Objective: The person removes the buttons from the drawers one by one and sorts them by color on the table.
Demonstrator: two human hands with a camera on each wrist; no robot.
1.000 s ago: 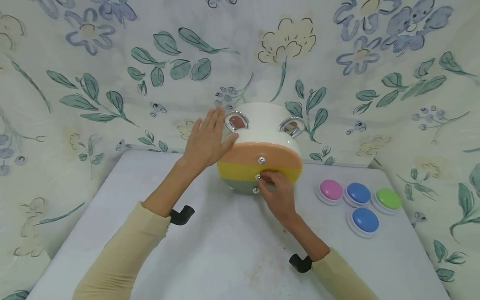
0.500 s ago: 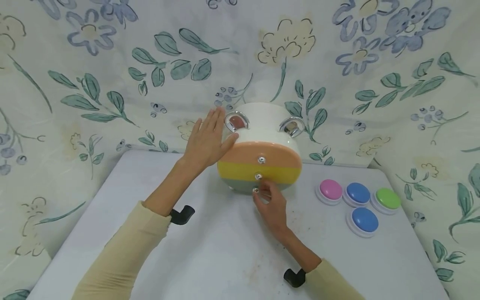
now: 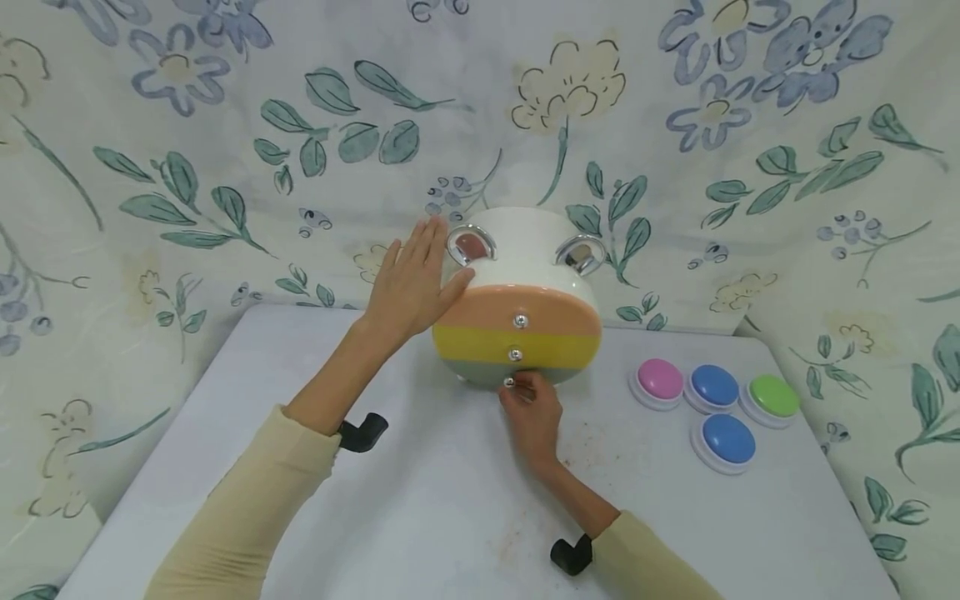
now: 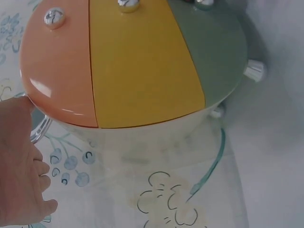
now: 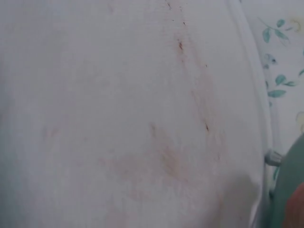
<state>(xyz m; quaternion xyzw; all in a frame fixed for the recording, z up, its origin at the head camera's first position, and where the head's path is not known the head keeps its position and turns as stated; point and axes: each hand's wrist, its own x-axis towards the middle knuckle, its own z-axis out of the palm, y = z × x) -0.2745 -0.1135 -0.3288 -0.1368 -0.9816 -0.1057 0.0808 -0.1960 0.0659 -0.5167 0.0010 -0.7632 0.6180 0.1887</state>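
Note:
A small white rounded drawer box (image 3: 525, 242) stands at the back of the table, with orange, yellow and green drawer fronts, all flush. Each front bears a silver knob. My left hand (image 3: 408, 287) rests against the box's upper left side, its fingers straight and thumb on the edge above the orange drawer (image 4: 59, 71). At the bottom knob (image 3: 509, 382), on the green drawer (image 4: 221, 52), my right hand (image 3: 534, 421) pinches with thumb and curled fingers. The right wrist view catches only a sliver of that hand beside the green front (image 5: 289, 175).
Two chrome rings (image 3: 471, 246) stick out from the box's top like eyes. Several round push buttons, pink (image 3: 660, 379), blue (image 3: 729, 438) and green (image 3: 774, 395), sit on the table's right side. Reddish smears (image 5: 171, 161) mark the white tabletop. A floral cloth hangs behind.
My right hand has moved down from the middle knob on the yellow drawer to the bottom knob on the green one. The left hand has stayed on the box.

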